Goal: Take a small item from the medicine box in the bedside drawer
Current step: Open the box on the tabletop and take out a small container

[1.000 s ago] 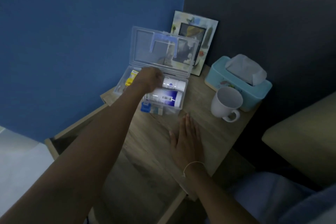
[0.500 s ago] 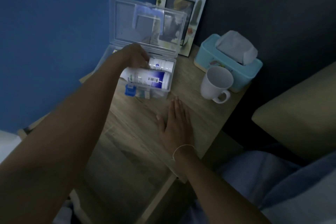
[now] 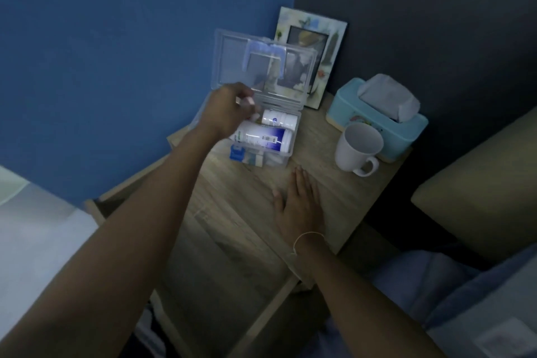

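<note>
A clear plastic medicine box (image 3: 293, 136) stands on the wooden bedside table (image 3: 241, 206), its lid (image 3: 232, 67) propped open. Two white bottles with blue labels lie inside: a larger bottle (image 3: 263, 138) in front, a smaller bottle (image 3: 279, 119) behind. My left hand (image 3: 226, 110) hovers over the box's left side, fingers pinched on a small pale item (image 3: 247, 102), blurred and hard to identify. My right hand (image 3: 299, 206) rests flat on the tabletop, palm down, in front of the box.
A white mug (image 3: 357, 150) and a turquoise tissue box (image 3: 377, 119) stand at the right. A picture frame (image 3: 313, 52) leans against the dark wall behind the lid. An open drawer (image 3: 226, 285) sits below the tabletop. The blue wall is on the left.
My left hand has lifted from inside the box and now holds a small pale item above it. The right hand stays flat on the table. The camera has shifted.
</note>
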Available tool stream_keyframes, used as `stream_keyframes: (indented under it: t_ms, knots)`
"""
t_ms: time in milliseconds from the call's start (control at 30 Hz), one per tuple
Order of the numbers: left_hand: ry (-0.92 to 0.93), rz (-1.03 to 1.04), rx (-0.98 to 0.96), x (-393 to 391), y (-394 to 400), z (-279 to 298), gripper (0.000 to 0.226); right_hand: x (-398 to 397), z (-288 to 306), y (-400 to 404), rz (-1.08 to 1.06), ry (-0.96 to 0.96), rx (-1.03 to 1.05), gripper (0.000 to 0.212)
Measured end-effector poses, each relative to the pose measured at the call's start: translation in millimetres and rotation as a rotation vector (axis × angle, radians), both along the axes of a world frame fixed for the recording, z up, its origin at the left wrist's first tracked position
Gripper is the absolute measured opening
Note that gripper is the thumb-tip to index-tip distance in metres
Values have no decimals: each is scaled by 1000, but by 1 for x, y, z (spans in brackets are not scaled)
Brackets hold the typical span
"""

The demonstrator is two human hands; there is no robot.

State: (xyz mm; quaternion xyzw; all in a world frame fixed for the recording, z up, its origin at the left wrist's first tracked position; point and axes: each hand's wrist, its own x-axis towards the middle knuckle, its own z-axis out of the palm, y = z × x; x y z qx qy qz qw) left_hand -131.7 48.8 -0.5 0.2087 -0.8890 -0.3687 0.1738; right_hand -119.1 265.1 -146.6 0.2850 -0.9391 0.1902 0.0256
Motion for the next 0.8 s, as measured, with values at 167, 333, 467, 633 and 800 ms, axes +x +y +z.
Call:
stream_keyframes:
  t_ms: [167, 333, 467, 633, 800]
  knots:
    - [183, 20, 68, 53, 40, 3, 26, -1, 6, 1, 37, -88, 29, 62]
    - [71, -70, 74, 95, 77, -14, 17, -7, 34, -1, -105, -596, -510, 28]
    - [-8, -100, 41, 113, 95, -18, 18, 9, 72, -6, -156, -1024, -850, 25]
    - [-39, -161, 16, 129, 107, -7, 19, 27, 88, 4, -120, -1386, -892, 21]
    - [-101, -236, 9, 142, 113, 2, 22, 35, 92, 18, -90, -1589, -932, 21]
